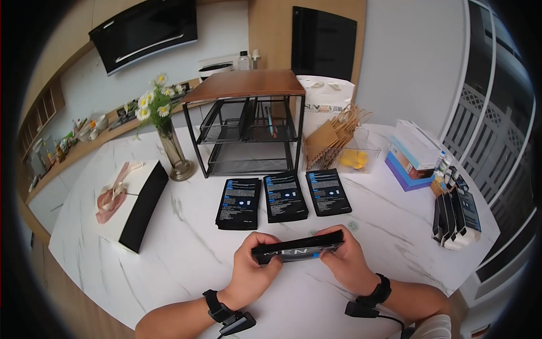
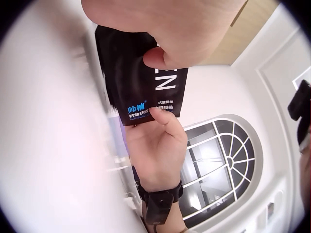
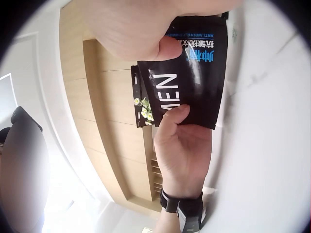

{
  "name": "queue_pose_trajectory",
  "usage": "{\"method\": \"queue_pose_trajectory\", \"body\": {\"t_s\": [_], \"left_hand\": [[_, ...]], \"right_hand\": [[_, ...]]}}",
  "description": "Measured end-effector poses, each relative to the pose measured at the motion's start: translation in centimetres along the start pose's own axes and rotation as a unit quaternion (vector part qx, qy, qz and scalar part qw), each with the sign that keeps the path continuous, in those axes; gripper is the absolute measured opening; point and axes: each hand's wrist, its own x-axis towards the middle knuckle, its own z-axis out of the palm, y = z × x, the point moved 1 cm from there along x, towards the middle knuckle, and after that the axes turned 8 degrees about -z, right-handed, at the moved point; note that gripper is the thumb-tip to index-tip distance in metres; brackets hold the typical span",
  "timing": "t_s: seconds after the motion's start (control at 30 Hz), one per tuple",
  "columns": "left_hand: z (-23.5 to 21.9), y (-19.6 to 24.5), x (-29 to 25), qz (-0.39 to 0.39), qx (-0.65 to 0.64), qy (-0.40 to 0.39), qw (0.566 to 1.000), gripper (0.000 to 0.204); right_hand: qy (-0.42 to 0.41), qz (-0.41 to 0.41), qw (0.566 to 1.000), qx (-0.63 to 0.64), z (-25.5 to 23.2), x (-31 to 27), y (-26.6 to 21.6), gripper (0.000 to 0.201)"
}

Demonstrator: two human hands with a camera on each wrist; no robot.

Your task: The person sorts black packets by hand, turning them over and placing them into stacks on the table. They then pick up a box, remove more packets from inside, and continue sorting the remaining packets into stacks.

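Note:
Both hands hold a stack of black sachets [image 1: 296, 250] lettered "MEN" over the near part of the table. My left hand [image 1: 251, 268] grips its left end, thumb on the printed face. At the other end my right hand [image 1: 347, 260] does the same, fingers behind. Blue and white print shows on the front sachet [image 2: 141, 82] in the left wrist view, and the right wrist view shows the same pouch [image 3: 194, 82] from the other side. Beyond the hands lie three piles of black sachets, a left pile [image 1: 238, 203], a middle pile [image 1: 285, 195] and a right pile [image 1: 328, 192].
A two-tier black rack [image 1: 248, 155] with a wooden top stands behind the piles. To its left are a flower vase [image 1: 172, 147] and a white-and-black gift box [image 1: 132, 206]. A clear bin [image 1: 361, 161], stacked boxes [image 1: 412, 155] and upright black cartons [image 1: 457, 217] occupy the right.

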Motion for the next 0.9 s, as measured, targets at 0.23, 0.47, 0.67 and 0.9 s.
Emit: {"method": "queue_pose_trajectory", "body": {"t_s": [0.23, 0.47, 0.67, 0.9], "left_hand": [[0.1, -1.4, 0.5, -0.003, -0.03, -0.023, 0.999, 0.041], [0.2, 0.5, -0.1, -0.017, -0.051, -0.016, 0.998, 0.038], [0.5, 0.6, 0.4, -0.035, -0.036, 0.015, 0.999, 0.03], [-0.1, 0.2, 0.6, -0.049, 0.01, -0.01, 0.999, 0.036]], "right_hand": [[-0.033, -0.009, 0.999, 0.001, -0.5, 0.0, 1.4, 0.053], [0.001, -0.013, 1.0, 0.014, -0.2, -0.3, 0.9, 0.062], [-0.01, -0.033, 0.999, -0.022, -0.2, -0.6, 1.0, 0.048], [-0.004, -0.038, 0.996, -0.075, -0.3, -0.6, 0.6, 0.037]]}}
